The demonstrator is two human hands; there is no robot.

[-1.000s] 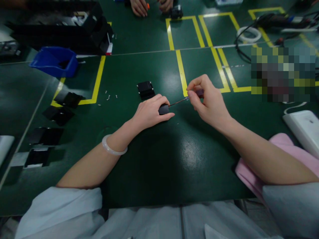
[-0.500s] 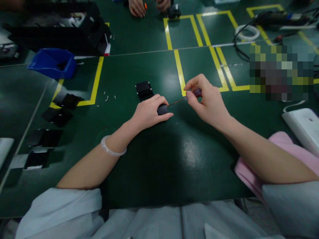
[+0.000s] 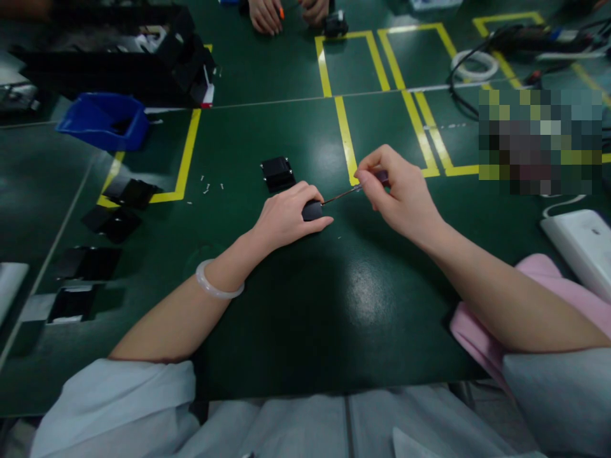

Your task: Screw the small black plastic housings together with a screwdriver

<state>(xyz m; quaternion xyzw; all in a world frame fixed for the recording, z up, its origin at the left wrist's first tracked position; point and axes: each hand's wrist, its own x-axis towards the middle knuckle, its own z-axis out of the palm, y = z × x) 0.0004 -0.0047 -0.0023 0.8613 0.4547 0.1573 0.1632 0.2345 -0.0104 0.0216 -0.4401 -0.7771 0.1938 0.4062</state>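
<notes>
My left hand (image 3: 289, 216) is closed round a small black part (image 3: 312, 210) on the green table, its thumb and fingers on either side. In my right hand (image 3: 398, 194) is a screwdriver (image 3: 344, 193) with a purplish handle, mostly covered by the fingers. The thin shaft points left and down, and its tip meets the right end of the black part. Just beyond my left hand lies another black part (image 3: 277, 173) with small bright screws at its corners. Several loose screws (image 3: 206, 189) lie to the left.
A blue bin (image 3: 105, 121) and black trays (image 3: 114, 70) stand at the upper left, above several black parts (image 3: 90, 263). Another person's hands (image 3: 266, 14) are at the far edge. Right: pink cloth (image 3: 482, 331), white box (image 3: 582, 245), cables (image 3: 472, 65).
The fingers of my right hand have shifted slightly on the screwdriver handle. My left hand keeps its hold on the black part. The whole view has moved a little.
</notes>
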